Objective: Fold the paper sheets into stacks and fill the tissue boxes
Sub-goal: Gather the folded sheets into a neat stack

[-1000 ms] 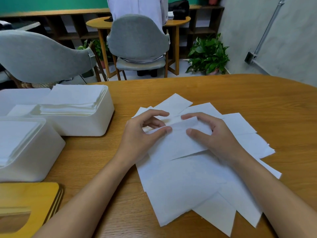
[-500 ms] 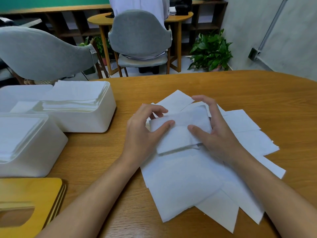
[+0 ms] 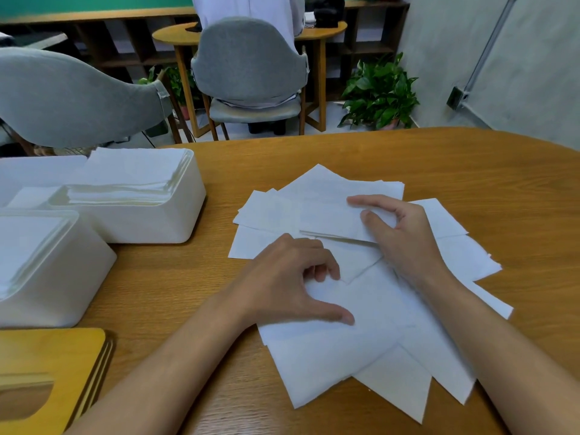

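At the near left corner of the table [image 3: 439, 164], you see a yellow wooden lid [image 3: 47, 365] with a slot, lying flat. Just behind it stand two white tissue boxes, both open on top. The near box [image 3: 62, 287] holds white sheets up to its rim. The far box [image 3: 157, 224] carries a stack of folded sheets [image 3: 131, 180] that rises above its rim.

Toward the centre, loose paper sheets [image 3: 329, 365] lie fanned out and overlapping on the table. Your left hand [image 3: 288, 287] rests on them with its fingers curled under and its thumb stretched flat along one sheet. Whether those fingers have hold of a sheet cannot be told.

Farther right, at the far side of the spread, a folded sheet [image 3: 326, 215] lies on top of the loose ones. Your right hand [image 3: 408, 243] presses on its right end. The forefinger and thumb lie spread on its upper face, and the other fingers are hidden.
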A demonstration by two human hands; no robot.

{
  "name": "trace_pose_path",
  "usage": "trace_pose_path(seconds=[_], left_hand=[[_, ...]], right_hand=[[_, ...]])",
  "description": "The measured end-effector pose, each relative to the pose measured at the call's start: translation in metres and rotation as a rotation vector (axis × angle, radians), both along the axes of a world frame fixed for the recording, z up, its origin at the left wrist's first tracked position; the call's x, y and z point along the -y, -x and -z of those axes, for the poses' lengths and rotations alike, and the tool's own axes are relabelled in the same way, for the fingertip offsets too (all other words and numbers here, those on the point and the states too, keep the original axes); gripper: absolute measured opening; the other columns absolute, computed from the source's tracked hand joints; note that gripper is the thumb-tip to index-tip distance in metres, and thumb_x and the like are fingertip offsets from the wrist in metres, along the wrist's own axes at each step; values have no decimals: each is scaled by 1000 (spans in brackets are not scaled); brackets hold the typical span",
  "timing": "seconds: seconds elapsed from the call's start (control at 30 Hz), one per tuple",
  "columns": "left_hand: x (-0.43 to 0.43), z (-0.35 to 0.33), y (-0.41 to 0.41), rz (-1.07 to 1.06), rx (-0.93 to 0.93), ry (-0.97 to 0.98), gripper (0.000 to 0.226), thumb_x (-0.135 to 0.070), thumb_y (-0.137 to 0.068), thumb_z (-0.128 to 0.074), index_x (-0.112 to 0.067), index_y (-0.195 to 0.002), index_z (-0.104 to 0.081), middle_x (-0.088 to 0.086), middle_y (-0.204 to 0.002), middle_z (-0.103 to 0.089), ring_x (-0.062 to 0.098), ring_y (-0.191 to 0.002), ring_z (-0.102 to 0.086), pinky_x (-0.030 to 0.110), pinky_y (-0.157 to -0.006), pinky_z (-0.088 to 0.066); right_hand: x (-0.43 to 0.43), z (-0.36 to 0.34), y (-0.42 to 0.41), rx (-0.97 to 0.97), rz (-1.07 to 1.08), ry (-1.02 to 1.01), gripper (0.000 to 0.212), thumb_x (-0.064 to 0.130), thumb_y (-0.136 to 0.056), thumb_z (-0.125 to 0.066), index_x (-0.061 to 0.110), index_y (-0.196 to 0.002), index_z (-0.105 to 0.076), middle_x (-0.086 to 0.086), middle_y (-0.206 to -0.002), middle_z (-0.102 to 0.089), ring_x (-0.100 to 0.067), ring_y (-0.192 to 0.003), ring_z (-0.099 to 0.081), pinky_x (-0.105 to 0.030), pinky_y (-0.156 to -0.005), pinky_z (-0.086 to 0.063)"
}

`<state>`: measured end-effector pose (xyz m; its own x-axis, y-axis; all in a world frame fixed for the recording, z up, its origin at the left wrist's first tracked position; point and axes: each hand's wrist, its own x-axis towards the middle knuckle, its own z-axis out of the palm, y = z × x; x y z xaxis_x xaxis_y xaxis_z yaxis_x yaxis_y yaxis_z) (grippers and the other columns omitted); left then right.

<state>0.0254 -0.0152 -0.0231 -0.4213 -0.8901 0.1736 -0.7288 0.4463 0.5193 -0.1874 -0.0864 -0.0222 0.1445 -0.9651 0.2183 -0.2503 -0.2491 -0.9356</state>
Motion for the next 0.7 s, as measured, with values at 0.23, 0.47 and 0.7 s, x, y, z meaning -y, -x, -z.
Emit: trace_pose_path(seconds=[0.23, 0.47, 0.7], left_hand=[[-1, -5, 6, 77, -103, -122, 35, -56, -74, -90, -31, -95, -79, -14, -81, -67, 14, -82, -62, 24, -73, -47], [-1, -12, 3, 22, -404, -261, 13, -24, -82, -91, -17, -85, -80, -4, -82, -76, 12, -81, -70, 32, -77, -54], [12, -9, -11, -269, -724, -94, 30, -21, -74, -94, -17, -98, -77, 8, -83, -75, 32, -68, -65, 33, -66, -51]], right_hand=[[1, 2, 0, -19, -21, 21, 34, 4, -100, -58, 27, -112, -79, 22, -117, -75, 7, -118, -62, -14, -102, -46], [-3, -3, -2, -39, -121, -3, 23, 11, -101, -63, 26, -106, -81, 19, -113, -76, 4, -116, -64, -19, -103, -47], [-16, -11, -3, 67, -373, -137, 27, 40, -98, -68, 16, -96, -81, -2, -98, -79, -13, -95, -74, -18, -81, -53]])
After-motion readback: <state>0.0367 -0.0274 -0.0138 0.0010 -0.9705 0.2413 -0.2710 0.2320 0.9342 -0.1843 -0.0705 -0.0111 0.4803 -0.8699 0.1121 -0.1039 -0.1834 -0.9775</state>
